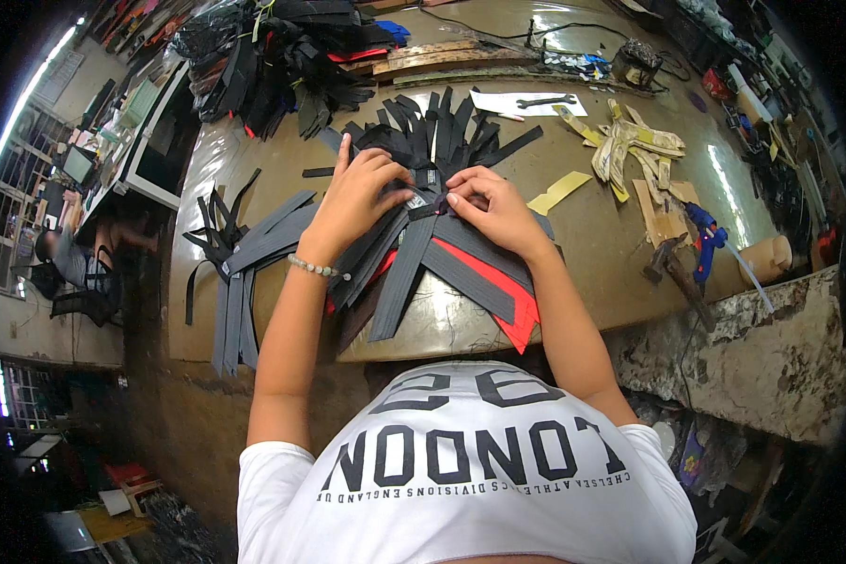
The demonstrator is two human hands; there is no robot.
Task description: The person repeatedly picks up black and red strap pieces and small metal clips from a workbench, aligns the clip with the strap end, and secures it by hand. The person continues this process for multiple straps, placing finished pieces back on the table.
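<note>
A bundle of dark grey webbing straps (404, 273) fans out on the table in front of me, with red straps (515, 320) among them. Over its gathered middle, my left hand (362, 188) has its index finger stretched upward and its thumb beside a small whitish label (416, 199). Its thumb and other fingers stand apart. My right hand (492, 209) is closed, thumb against fingers, on a short black strap (434, 209) at the same middle. Black strap ends (437, 132) spread out beyond both hands.
A second grey strap bundle (240, 273) lies left, and a large black heap (273, 66) far left. A wrench (547, 101) rests on white paper. Yellow straps (630, 146), a hammer (679, 273) and a blue glue gun (705, 235) lie right. A person (75, 254) sits far left.
</note>
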